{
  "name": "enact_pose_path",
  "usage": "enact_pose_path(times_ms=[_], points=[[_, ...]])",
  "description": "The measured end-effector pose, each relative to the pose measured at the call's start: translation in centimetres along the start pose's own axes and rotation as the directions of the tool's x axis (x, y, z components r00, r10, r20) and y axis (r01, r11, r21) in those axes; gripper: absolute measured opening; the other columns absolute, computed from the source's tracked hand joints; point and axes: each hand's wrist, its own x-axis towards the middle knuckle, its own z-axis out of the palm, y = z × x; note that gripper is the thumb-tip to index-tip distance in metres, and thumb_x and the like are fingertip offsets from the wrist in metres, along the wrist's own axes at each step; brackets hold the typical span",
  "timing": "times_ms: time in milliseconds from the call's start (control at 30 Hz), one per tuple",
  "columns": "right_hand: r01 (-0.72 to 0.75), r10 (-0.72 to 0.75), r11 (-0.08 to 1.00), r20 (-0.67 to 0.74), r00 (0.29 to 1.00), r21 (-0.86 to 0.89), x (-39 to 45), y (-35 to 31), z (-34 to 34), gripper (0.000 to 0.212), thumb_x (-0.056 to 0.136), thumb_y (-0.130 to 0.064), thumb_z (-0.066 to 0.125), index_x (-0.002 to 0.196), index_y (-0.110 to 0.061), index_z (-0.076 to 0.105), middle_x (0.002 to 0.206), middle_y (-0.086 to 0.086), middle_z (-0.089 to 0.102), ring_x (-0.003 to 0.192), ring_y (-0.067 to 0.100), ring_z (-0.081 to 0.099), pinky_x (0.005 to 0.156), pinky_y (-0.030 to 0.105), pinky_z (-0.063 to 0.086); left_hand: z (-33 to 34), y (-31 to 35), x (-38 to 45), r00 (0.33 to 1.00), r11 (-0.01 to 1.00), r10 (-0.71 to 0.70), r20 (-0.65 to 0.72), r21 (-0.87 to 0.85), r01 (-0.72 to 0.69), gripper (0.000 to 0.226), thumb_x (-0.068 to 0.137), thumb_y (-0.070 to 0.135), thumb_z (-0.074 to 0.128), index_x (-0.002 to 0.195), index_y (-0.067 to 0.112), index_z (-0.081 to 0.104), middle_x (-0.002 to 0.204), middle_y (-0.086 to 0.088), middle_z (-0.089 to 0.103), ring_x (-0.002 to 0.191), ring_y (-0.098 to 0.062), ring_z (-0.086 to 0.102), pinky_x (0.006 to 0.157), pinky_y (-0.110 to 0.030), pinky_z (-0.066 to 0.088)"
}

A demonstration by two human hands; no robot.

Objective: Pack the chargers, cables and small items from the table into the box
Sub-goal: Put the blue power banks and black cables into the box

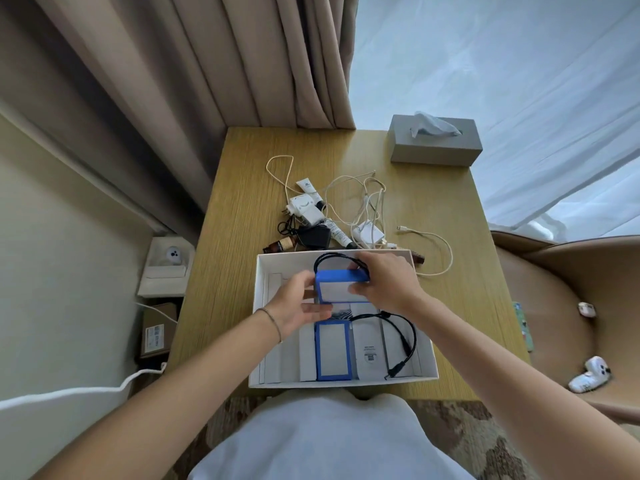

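A white open box (425,344) sits at the table's near edge. Over its far half, my left hand (298,299) and my right hand (384,282) both grip a blue battery pack (341,284) with a black cable looped above it. A second blue pack (333,351) lies flat inside the box, with a black cable (405,337) curling to its right. Beyond the box lies a pile: a white adapter (306,207), a black charger (313,236), white tubes (308,187), a small white charger (370,233), tangled white cables (363,195) and a brown bottle (280,244).
A grey tissue box (434,142) stands at the table's far right corner. A loose white cable (440,251) trails right of the box. Curtains hang behind. A tan chair (554,306) on the right holds a white controller (590,374). Cardboard boxes (159,329) sit on the floor at left.
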Motion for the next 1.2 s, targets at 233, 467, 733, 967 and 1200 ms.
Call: enact_pose_path(times_ms=[233,467,733,967,1200], points=[[0.198,-0.213,0.948,-0.035,0.976,-0.248,-0.9,-0.1,2.7,0.029,0.079,-0.018,0.07,0.101,-0.017,0.052,0.09,0.001,0.061,0.069,0.031,0.061,0.05,0.037,0.044,0.2,0.5,1.9,0.997,0.998,0.024,-0.077,-0.054,-0.028,0.023,0.094,0.003,0.061,0.116,-0.003,0.064,0.117,-0.024,0.066,0.101,-0.034,0.068,0.068,-0.035,0.063],[0.227,-0.215,0.922,0.072,0.974,-0.313,-1.0,1.1,3.3,0.05,0.073,-0.001,0.069,0.117,-0.014,0.05,0.102,0.007,0.055,0.067,0.031,0.061,0.046,0.04,0.043,1.0,-0.8,3.8,0.965,0.977,0.211,-0.156,0.01,-0.213,0.03,0.088,-0.008,0.064,0.11,0.012,0.068,0.116,-0.015,0.063,0.107,-0.03,0.063,0.08,-0.04,0.06],[0.099,-0.059,0.867,0.097,0.993,-0.487,-2.9,0.9,2.4,0.024,0.074,-0.014,0.073,0.096,-0.014,0.064,0.094,0.009,0.061,0.083,0.029,0.057,0.07,0.038,0.044,2.2,-3.4,5.0,0.843,0.803,0.51,-0.17,0.445,-0.396,0.032,0.08,-0.005,0.074,0.098,0.021,0.068,0.107,0.001,0.064,0.103,-0.02,0.062,0.077,-0.018,0.055],[0.001,0.089,0.926,0.221,0.971,-0.378,-5.3,0.9,3.4,0.008,0.097,-0.015,0.054,0.092,-0.015,0.062,0.074,0.002,0.062,0.065,0.022,0.058,0.059,0.033,0.05,1.6,-3.5,5.2,0.789,0.552,0.607,-0.099,0.767,-0.328,0.026,0.077,0.01,0.082,0.095,0.022,0.067,0.104,0.002,0.06,0.092,-0.019,0.059,0.076,-0.024,0.042],[0.011,0.122,0.955,0.423,0.898,-0.298,-6.4,1.2,5.0,0.026,0.093,-0.009,0.051,0.117,-0.01,0.061,0.099,0.011,0.067,0.087,0.028,0.062,0.067,0.038,0.052,1.2,-3.5,4.5,0.658,0.157,0.74,0.139,0.915,-0.371,0.02,0.081,0.014,0.076,0.098,0.021,0.069,0.106,0.001,0.06,0.102,-0.02,0.054,0.078,-0.029,0.049]])
